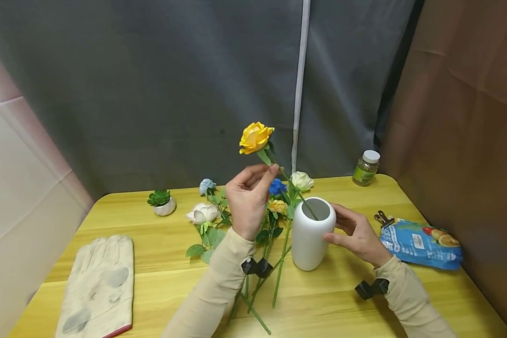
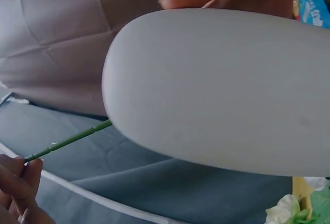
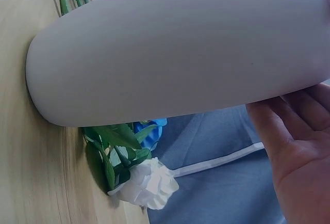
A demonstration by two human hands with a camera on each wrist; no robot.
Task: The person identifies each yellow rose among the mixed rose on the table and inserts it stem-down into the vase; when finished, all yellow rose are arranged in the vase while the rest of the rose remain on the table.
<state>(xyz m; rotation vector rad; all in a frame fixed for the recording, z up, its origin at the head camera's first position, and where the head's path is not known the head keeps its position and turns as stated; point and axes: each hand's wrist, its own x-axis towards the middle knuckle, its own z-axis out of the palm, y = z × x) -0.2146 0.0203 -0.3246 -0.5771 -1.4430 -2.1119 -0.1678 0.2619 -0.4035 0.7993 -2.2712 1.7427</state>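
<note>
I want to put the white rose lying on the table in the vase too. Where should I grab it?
Pinch the white rose by its green stem just below the bloom, coming from above. It lies flat on the table with soft petals that would crush, beside the left hand, which holds the yellow rose. The stem is thin and firm.

A yellow rose (image 1: pixel 255 136) on a green stem (image 2: pixel 67 141), a plain white vase (image 1: pixel 310 233), a yellow wooden table (image 1: pixel 160 263).
</note>
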